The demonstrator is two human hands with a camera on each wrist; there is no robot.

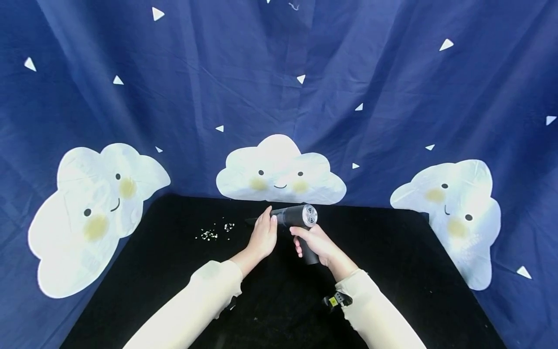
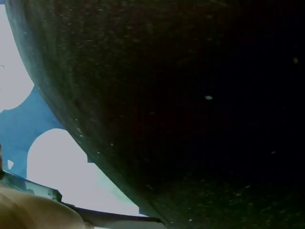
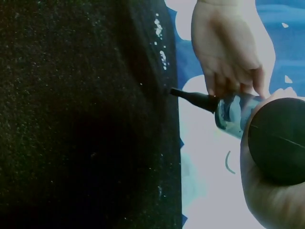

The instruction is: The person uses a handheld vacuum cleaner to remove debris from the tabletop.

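A small grey and black handheld vacuum (image 1: pixel 301 215) hangs above the back of the black table (image 1: pixel 392 271), its thin black nozzle (image 3: pixel 193 98) pointing left. My right hand (image 1: pixel 314 242) grips the vacuum's black handle (image 3: pixel 279 140) from below. My left hand (image 1: pixel 263 235) holds the front of the barrel where the nozzle joins, with its fingers (image 3: pixel 228 52) curled over it. A scatter of small white crumbs (image 1: pixel 215 231) lies on the table just left of the nozzle tip and shows as crumbs (image 3: pixel 161 40) in the right wrist view. The left wrist view holds only the table top (image 2: pixel 190 119) and backdrop.
A dark blue cloth backdrop (image 1: pixel 392 97) with white smiling clouds (image 1: pixel 279 169) closes in the table at the back and both sides. A small black and yellow device (image 1: pixel 335 300) is strapped at my right wrist.
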